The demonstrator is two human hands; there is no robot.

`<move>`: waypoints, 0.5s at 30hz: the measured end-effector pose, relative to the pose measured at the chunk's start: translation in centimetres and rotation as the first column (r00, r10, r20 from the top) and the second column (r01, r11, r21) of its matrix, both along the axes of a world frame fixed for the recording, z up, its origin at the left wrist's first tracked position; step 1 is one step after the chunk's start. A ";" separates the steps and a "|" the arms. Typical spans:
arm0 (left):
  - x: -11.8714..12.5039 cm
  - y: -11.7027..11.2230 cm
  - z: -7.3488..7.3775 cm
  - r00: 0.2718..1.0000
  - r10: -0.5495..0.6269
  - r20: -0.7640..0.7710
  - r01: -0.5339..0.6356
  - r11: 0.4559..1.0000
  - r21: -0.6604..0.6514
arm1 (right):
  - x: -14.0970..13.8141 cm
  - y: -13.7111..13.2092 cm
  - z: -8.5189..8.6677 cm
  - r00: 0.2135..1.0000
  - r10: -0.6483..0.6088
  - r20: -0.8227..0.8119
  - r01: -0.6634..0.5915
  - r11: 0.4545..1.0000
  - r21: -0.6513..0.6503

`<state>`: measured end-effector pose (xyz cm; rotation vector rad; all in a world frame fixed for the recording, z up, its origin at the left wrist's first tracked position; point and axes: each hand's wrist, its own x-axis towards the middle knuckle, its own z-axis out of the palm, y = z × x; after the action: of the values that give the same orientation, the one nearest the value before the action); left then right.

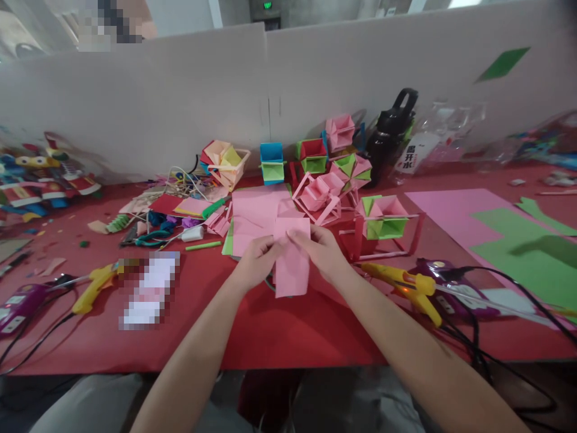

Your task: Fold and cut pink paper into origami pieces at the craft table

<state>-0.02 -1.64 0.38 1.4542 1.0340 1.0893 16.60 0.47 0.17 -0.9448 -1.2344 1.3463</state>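
Note:
Between my two hands, above the red table, hangs a pink paper strip. My left hand pinches its left edge, thumb on the front face. On the other side my right hand grips the right edge the same way, its thumb near the strip's upper middle. The fingers behind the paper are hidden. Just beyond my hands lies a stack of pink paper sheets, with green sheets showing at its edge. Folded pink paper pieces with stick-like frames stand right behind my right hand.
A yellow glue gun with black cords lies at right, another glue gun at left beside a phone. Scraps and a green-handled tool clutter the left back. A black bottle stands by the white partition.

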 end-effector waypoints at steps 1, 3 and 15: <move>0.0 0.0 0.1 1.000 -0.004 -0.005 0.004 1.000 0.010 | 0.0 -0.2 0.1 1.000 -0.010 0.006 0.010 1.000 -0.016; -0.1 0.0 0.3 0.999 0.030 0.018 -0.031 0.998 0.058 | 0.0 -0.4 0.4 1.000 0.002 0.025 -0.001 1.000 -0.027; -0.9 -0.1 1.0 0.980 0.183 0.082 -0.192 0.975 0.116 | 0.1 -0.9 1.1 0.995 0.002 0.095 -0.006 0.999 0.040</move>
<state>-0.92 -1.75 1.34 1.4253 1.0857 1.3521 16.66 -0.40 1.26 -0.9878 -1.3312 1.2876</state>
